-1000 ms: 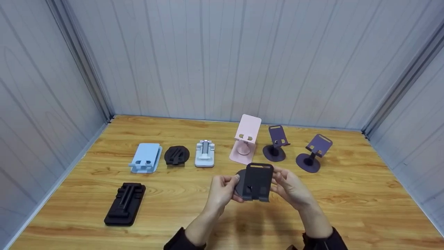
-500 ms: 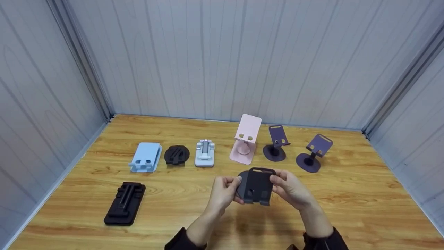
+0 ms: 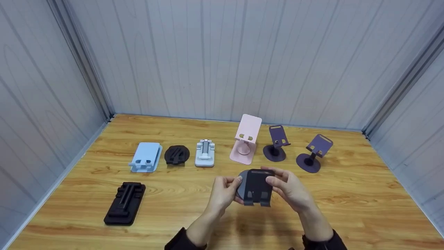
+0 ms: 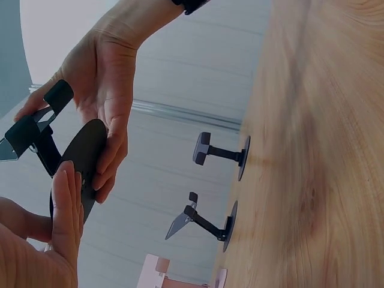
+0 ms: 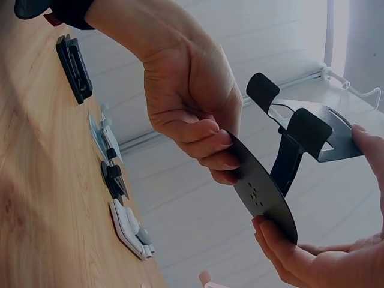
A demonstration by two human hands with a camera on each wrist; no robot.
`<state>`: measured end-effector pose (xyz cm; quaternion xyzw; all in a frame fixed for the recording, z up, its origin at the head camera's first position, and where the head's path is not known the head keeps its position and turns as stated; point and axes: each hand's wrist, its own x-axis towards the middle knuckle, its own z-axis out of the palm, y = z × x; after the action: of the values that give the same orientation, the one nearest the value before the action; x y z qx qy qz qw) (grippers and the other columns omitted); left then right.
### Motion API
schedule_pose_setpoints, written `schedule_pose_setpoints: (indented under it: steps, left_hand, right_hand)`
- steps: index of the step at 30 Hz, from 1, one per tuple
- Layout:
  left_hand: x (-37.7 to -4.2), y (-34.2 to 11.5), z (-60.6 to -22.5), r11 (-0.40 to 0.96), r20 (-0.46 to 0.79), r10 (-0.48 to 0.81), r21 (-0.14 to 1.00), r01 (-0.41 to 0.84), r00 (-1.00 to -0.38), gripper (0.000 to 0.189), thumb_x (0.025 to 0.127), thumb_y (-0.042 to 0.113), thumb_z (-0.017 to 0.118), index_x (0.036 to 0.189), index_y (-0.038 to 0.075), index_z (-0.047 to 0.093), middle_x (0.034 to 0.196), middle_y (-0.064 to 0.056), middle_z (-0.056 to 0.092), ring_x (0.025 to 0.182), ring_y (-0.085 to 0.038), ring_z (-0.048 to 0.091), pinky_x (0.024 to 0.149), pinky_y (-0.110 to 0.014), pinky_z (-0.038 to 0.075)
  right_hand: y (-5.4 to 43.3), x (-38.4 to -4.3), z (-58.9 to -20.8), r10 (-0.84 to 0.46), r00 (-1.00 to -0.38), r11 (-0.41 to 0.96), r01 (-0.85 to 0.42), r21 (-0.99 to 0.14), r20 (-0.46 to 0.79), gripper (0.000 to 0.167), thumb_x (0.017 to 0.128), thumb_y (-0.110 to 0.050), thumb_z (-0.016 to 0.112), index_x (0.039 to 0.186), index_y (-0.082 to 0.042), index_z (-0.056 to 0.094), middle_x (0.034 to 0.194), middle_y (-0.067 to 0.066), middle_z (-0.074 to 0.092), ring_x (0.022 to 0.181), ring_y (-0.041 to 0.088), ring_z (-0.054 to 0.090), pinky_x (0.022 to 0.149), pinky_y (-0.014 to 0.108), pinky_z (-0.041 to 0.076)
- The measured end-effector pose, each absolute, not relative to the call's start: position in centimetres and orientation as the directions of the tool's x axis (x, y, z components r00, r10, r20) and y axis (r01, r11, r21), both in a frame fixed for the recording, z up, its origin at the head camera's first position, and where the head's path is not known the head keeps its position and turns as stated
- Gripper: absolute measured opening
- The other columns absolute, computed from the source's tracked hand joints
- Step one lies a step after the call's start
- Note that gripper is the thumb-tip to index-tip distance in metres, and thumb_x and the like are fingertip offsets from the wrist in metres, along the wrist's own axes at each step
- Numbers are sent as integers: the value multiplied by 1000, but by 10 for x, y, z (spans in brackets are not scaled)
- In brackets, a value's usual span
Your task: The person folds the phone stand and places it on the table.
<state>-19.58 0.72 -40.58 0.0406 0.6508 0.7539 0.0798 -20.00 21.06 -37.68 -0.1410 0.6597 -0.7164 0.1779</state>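
Above the table, both hands hold a black phone stand [image 3: 258, 185] with a slotted plate, two bottom hooks and a round base [image 5: 267, 189]. My left hand [image 3: 222, 192] pinches the left side of the base, thumb on top and fingers beneath. My right hand [image 3: 290, 190] grips the stand's right side, its thumb [image 3: 274, 181] on the front of the plate. In the left wrist view, the right hand's fingers [image 4: 111, 159] lie along the base's underside. A short arm [image 5: 287, 162] joins plate and base, which stand apart at an angle.
Behind the hands stand a pink phone stand [image 3: 248, 130] and two purple ones [image 3: 277, 137] [image 3: 319, 146]. Leftward lie a white folded stand [image 3: 204, 154], a round black one [image 3: 177, 155], a light blue one [image 3: 146, 156] and a black folded one [image 3: 125, 205]. Pale panels [image 3: 222, 62] enclose the table.
The phone stand's plate has tipped and come down slightly, and more of the round base shows beside it. My right thumb has moved onto the plate's front; the left hand has barely shifted.
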Motion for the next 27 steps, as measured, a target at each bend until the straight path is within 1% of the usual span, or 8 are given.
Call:
schedule_pose_setpoints:
  steps: [7, 12, 14, 17, 22, 27]
  left_hand:
    - [-195, 7, -406, -145, -36, 171, 988, -62, -985, 28, 100, 5, 50, 102, -19, 64, 62, -1, 63, 47, -7, 59, 44, -21, 55]
    - [-195, 8, -406, -132, -35, 167, 990, -57, -985, 28, 100, 5, 50, 103, -19, 64, 61, 0, 63, 45, -5, 59, 44, -21, 55]
    - [-195, 9, -406, -124, -33, 165, 991, -54, -986, 28, 100, 6, 50, 102, -18, 65, 60, 1, 62, 43, -5, 58, 44, -21, 55]
    - [-195, 9, -406, -120, -16, 166, 992, -37, -986, 29, 100, 6, 51, 100, -18, 65, 59, 2, 61, 43, -5, 58, 44, -22, 56]
    - [-195, 10, -405, -126, 15, 164, 992, -6, -986, 31, 101, 9, 50, 96, -17, 66, 58, 1, 60, 44, -6, 59, 45, -25, 57]
    - [-194, 10, -401, -121, 3, 167, 992, -17, -986, 45, 105, 24, 45, 90, -13, 67, 59, 2, 59, 43, -6, 58, 45, -22, 56]
  right_hand:
    - [208, -199, -376, -404, -914, -75, 83, -994, -46, 67, 97, -18, 60, 145, 16, 28, 113, -7, 67, 106, 3, 63, 98, 19, 49]
    - [207, -198, -378, -387, -922, -92, 60, -994, -20, 49, 96, -13, 60, 135, 13, 44, 106, -7, 70, 100, 5, 65, 93, 20, 53]
    - [207, -198, -378, -379, -925, -92, 57, -994, -18, 43, 96, -11, 59, 130, 12, 48, 103, -6, 70, 97, 5, 66, 92, 20, 55]
    - [207, -199, -378, -367, -930, -85, 56, -995, -21, 46, 96, -9, 58, 133, 15, 45, 104, -5, 70, 98, 5, 66, 91, 20, 55]
    - [208, -201, -377, -347, -937, -90, 75, -993, -39, 60, 96, -9, 59, 141, 20, 31, 112, -1, 68, 103, 6, 66, 93, 20, 55]
    - [209, -202, -378, -336, -941, -99, 84, -992, -46, 61, 96, -8, 58, 142, 20, 29, 114, 0, 68, 104, 6, 66, 92, 20, 55]
